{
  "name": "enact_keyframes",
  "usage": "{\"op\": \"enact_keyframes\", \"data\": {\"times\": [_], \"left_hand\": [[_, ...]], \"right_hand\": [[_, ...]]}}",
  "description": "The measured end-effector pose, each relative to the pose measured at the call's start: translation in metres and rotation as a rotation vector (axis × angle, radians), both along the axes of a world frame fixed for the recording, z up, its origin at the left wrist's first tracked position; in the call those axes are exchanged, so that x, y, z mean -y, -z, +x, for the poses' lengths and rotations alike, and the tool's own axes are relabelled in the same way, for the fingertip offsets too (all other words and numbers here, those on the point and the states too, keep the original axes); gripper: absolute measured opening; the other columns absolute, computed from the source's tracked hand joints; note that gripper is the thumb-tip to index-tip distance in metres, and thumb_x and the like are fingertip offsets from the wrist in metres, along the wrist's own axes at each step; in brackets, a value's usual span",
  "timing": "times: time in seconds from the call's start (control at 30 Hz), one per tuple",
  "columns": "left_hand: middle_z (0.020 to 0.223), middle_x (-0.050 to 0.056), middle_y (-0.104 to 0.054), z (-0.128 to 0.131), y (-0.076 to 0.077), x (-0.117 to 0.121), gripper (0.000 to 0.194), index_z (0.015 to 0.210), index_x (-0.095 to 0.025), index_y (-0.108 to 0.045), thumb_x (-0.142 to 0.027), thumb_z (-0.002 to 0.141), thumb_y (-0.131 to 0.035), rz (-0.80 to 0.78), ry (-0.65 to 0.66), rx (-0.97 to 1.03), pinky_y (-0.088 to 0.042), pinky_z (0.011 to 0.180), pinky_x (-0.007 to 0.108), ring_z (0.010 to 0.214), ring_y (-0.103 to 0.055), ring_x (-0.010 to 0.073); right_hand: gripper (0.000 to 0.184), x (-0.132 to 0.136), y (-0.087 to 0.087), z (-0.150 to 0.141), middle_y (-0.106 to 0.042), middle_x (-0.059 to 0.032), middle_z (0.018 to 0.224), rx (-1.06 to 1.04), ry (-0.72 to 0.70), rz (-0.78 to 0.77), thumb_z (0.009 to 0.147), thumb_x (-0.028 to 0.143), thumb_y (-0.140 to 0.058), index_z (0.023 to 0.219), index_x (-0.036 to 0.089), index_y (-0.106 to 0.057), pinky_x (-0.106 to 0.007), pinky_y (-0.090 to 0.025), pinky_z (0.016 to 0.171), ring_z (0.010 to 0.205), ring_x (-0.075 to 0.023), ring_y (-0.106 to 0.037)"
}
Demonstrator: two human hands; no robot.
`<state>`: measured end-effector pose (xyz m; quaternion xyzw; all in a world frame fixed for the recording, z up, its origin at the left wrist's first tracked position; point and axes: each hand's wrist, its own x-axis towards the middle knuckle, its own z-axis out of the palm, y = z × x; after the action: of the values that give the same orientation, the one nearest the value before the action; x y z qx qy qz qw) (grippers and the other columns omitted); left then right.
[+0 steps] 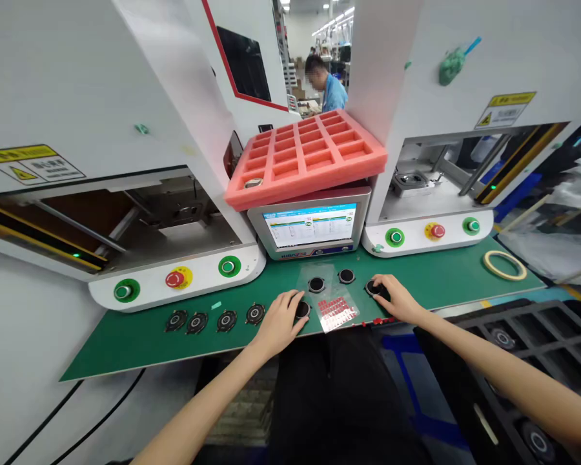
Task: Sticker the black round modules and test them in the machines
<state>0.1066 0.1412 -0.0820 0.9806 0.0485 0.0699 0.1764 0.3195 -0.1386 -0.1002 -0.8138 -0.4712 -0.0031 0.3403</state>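
Both my left hand point(279, 323) and right hand point(397, 300) are cupping round black discs point(372, 289) on the green workbench mat point(126, 349), grip unclear.

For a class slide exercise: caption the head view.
Left hand and right hand touch black discs on a green mat, near a pink foam tray.

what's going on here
A person stands at a green mat, their left hand on one round black part and their right hand on another. A sheet of red labels lies between the hands. A pink foam tray rests on a monitor, and a co-worker in blue is beyond.
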Motion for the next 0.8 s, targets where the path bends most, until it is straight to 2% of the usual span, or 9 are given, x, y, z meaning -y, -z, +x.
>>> {"op": "enact_keyframes", "data": {"times": [0.07,0.17,0.27,0.33,0.43,0.53,0.63,0.73,0.8], "left_hand": [[0.129,0.016,-0.058,0.014,-0.003,0.002,0.039,0.126,-0.016,-0.055,-0.036,0.094,-0.052,0.009,-0.066,0.012,-0.047,0.103,0.049,0.122,-0.054,0.0324],[0.12,0.016,-0.063,0.046,-0.002,0.011,0.036,0.119,-0.014,-0.059,-0.036,0.09,-0.058,0.021,-0.121,0.019,-0.05,0.096,0.048,0.112,-0.058,0.033],[0.114,0.015,-0.067,0.071,0.001,0.021,0.031,0.113,-0.014,-0.062,-0.031,0.087,-0.062,0.03,-0.13,0.026,-0.053,0.09,0.046,0.107,-0.061,0.0329],[0.112,0.013,-0.069,0.074,-0.001,0.024,0.026,0.111,-0.016,-0.063,-0.027,0.087,-0.063,0.024,-0.117,0.038,-0.054,0.087,0.042,0.105,-0.063,0.0302],[0.113,0.008,-0.071,0.055,-0.015,0.01,0.026,0.111,-0.02,-0.064,-0.027,0.086,-0.065,0.003,-0.111,0.091,-0.054,0.09,0.036,0.107,-0.064,0.0256],[0.12,0.008,-0.069,0.019,-0.044,-0.034,0.031,0.118,-0.02,-0.061,-0.032,0.09,-0.06,-0.001,-0.197,0.186,-0.05,0.099,0.038,0.113,-0.062,0.0249],[0.12,0.011,-0.069,-0.008,-0.082,-0.106,0.037,0.122,-0.018,-0.059,-0.037,0.091,-0.057,0.063,-0.394,0.333,-0.049,0.098,0.042,0.107,-0.064,0.0272],[0.123,0.013,-0.067,-0.009,-0.116,-0.191,0.047,0.124,-0.014,-0.061,-0.037,0.084,-0.064,0.188,-0.587,0.331,-0.048,0.098,0.041,0.107,-0.065,0.0289],[0.125,0.013,-0.067,0.002,-0.13,-0.245,0.051,0.129,-0.011,-0.057,-0.036,0.086,-0.063,0.193,-0.708,0.246,-0.049,0.094,0.04,0.103,-0.066,0.0265]], "right_hand": [[0.022,-0.009,-0.005,0.004,-0.065,-0.0142,0.113,-0.003,-0.002,-0.041,0.078,0.023,-0.06,0.099,0.021,-0.053,-0.048,-0.051,0.095,0.109,-0.0295,-0.061],[0.034,-0.036,-0.011,0.004,-0.062,-0.0151,0.12,-0.002,0.013,-0.105,0.08,0.027,-0.062,0.111,0.019,-0.052,-0.048,-0.048,0.099,0.115,-0.0298,-0.057],[0.039,-0.067,-0.011,-0.001,-0.063,-0.0124,0.116,-0.011,0.012,-0.186,0.082,0.031,-0.065,0.117,0.018,-0.053,-0.043,-0.05,0.094,0.11,-0.0267,-0.059],[0.036,-0.08,-0.01,-0.002,-0.063,-0.0092,0.111,-0.018,0.009,-0.238,0.086,0.034,-0.065,0.115,0.017,-0.056,-0.042,-0.051,0.09,0.105,-0.0237,-0.061],[0.03,-0.086,-0.012,0.002,-0.063,-0.0061,0.106,-0.025,0.004,-0.303,0.09,0.036,-0.062,0.112,0.016,-0.058,-0.041,-0.051,0.087,0.099,-0.0206,-0.062],[0.029,-0.085,-0.019,0.011,-0.066,-0.0063,0.103,-0.036,-0.027,-0.343,0.084,0.027,-0.068,0.11,0.017,-0.058,-0.039,-0.051,0.086,0.098,-0.0214,-0.062],[0.032,-0.086,-0.026,0.017,-0.068,-0.0065,0.099,-0.047,-0.071,-0.364,0.075,0.019,-0.071,0.104,0.021,-0.059,-0.037,-0.051,0.083,0.094,-0.0232,-0.063],[0.029,-0.089,-0.031,0.02,-0.069,-0.0059,0.096,-0.055,-0.096,-0.378,0.072,0.019,-0.07,0.098,0.022,-0.059,-0.038,-0.051,0.08,0.089,-0.0246,-0.064],[0.027,-0.089,-0.03,0.021,-0.069,-0.0056,0.093,-0.058,-0.094,-0.388,0.071,0.02,-0.069,0.096,0.023,-0.058,-0.039,-0.051,0.078,0.088,-0.0257,-0.065]]}}
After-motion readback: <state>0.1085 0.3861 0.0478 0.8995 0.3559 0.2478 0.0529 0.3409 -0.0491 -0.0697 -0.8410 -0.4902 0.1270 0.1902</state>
